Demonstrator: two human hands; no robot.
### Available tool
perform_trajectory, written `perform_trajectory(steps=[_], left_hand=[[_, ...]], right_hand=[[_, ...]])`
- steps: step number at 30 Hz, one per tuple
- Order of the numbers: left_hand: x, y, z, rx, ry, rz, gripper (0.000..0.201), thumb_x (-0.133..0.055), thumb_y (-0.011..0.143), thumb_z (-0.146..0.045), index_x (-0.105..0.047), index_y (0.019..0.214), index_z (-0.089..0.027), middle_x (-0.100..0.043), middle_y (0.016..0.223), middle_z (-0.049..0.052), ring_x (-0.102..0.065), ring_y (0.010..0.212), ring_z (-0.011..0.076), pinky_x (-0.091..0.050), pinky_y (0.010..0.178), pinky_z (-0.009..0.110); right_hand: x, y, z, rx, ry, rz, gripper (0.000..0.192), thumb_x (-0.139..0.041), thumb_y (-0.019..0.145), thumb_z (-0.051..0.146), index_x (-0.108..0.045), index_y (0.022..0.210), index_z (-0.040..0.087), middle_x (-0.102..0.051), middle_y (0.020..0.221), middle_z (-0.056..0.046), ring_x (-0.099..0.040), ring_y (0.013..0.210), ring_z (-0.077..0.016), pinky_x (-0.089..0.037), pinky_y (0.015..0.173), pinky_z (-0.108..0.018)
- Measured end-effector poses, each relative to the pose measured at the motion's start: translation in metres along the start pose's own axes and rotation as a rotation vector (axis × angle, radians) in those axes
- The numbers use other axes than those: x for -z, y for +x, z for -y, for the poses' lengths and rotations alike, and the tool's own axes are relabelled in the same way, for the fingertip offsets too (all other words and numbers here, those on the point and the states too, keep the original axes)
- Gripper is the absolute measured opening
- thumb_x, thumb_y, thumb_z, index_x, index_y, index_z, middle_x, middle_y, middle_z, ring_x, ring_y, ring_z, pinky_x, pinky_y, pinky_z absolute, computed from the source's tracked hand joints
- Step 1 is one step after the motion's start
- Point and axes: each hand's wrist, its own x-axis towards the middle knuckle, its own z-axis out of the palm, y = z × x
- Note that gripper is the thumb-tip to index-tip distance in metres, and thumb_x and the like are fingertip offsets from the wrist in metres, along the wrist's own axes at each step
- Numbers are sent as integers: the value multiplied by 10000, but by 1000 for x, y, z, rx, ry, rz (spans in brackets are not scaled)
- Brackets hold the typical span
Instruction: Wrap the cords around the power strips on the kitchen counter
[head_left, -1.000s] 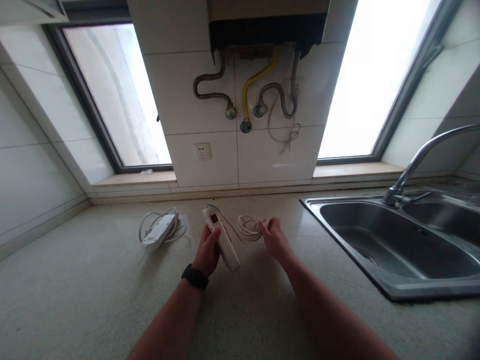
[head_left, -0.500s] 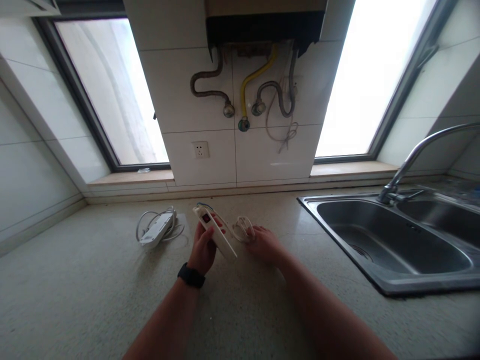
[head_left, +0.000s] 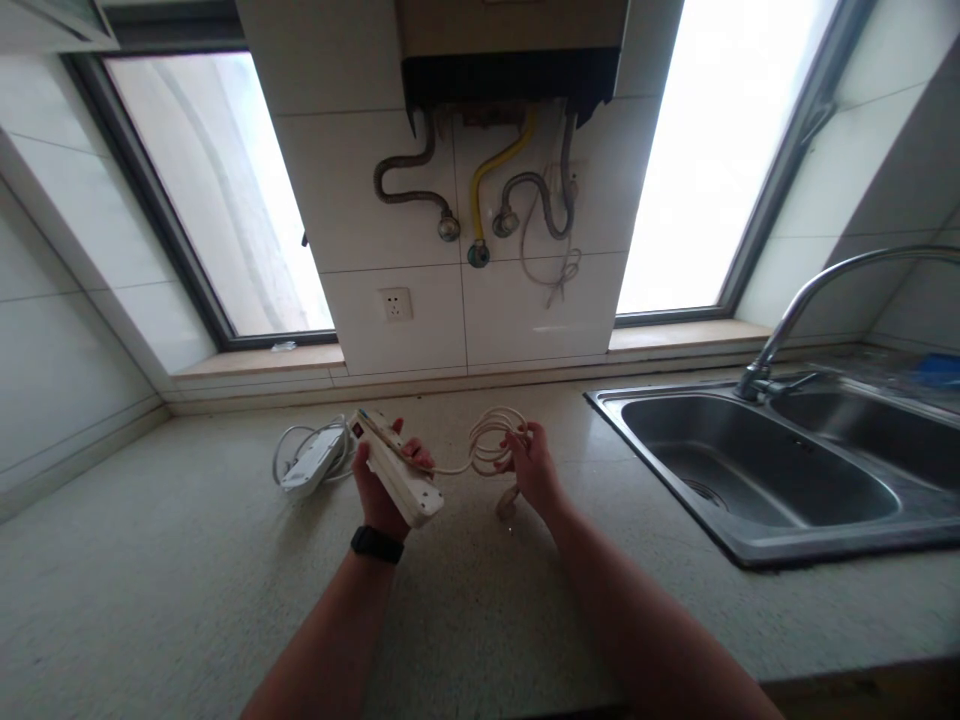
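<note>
A white power strip (head_left: 394, 475) with a dark red switch at its far end is gripped in my left hand (head_left: 379, 495), tilted above the counter. From the strip, its cord runs across to a loose coil (head_left: 487, 440). My right hand (head_left: 534, 468) pinches that coil at its right side, fingers closed round the loops. Below the right hand dangles the plug (head_left: 507, 503), slightly blurred. To the left, a second white power strip (head_left: 313, 460) lies on the counter with its grey-white cord looped around it.
The speckled countertop (head_left: 187, 560) carries everything. At the right is a steel double sink (head_left: 720, 545) with a curved faucet (head_left: 795, 310). A wall socket (head_left: 396, 304) is set in the tiles behind. Hoses and a yellow pipe (head_left: 480, 190) hang beneath a water heater (head_left: 510, 75).
My right hand has lifted the cord coil off the counter, and the plug now hangs below it. My left hand has turned the power strip, showing more of its side, and moved slightly left.
</note>
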Motion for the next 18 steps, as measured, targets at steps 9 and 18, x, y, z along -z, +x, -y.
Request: perform_trajectory(steps=[9, 18], left_hand=[[-30, -52, -15, 34, 215, 91, 523, -602, 820, -557, -564, 1230, -234, -456, 749, 6, -471, 595, 144, -420, 492, 269], [-51, -174, 11, 120, 237, -96, 532, -706, 719, -510, -663, 1143, -192, -635, 1192, 141, -558, 1212, 336, -446, 1058, 471]], right_hand=[[19, -65, 56, 140, -384, 117, 448, -605, 863, 417, -490, 1252, 228, -634, 978, -42, -589, 498, -107, -508, 422, -241], [27, -168, 122, 119, -139, -34, 321, -622, 900, 441, -580, 1122, 213, -647, 832, -39, -561, 491, -114, -470, 421, -250]])
